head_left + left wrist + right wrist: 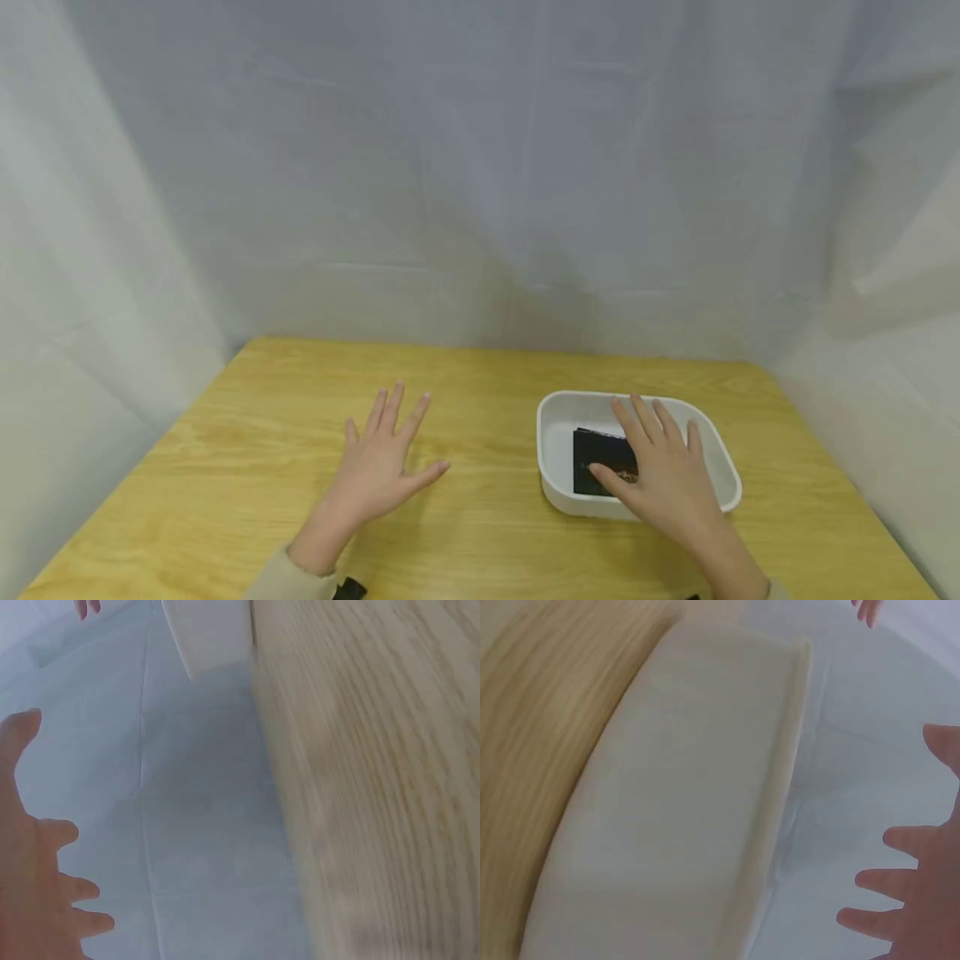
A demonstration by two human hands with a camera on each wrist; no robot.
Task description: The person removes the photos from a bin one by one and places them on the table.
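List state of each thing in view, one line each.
left hand: open, fingers spread, over bare table, holding nothing.
right hand: open, fingers straight, over the tray; contact with the black item cannot be told.
white tray: upright on the table, open top, holds one item.
black item: lying flat inside the tray, partly covered by the right hand.
wooden table: bears the tray.

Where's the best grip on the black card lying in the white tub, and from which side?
Probably its left edge, from above. The black card lies flat on the floor of the white tub, whose walls block any side approach. The right hand hovers over its right part, fingers spread; the left edge is bare.
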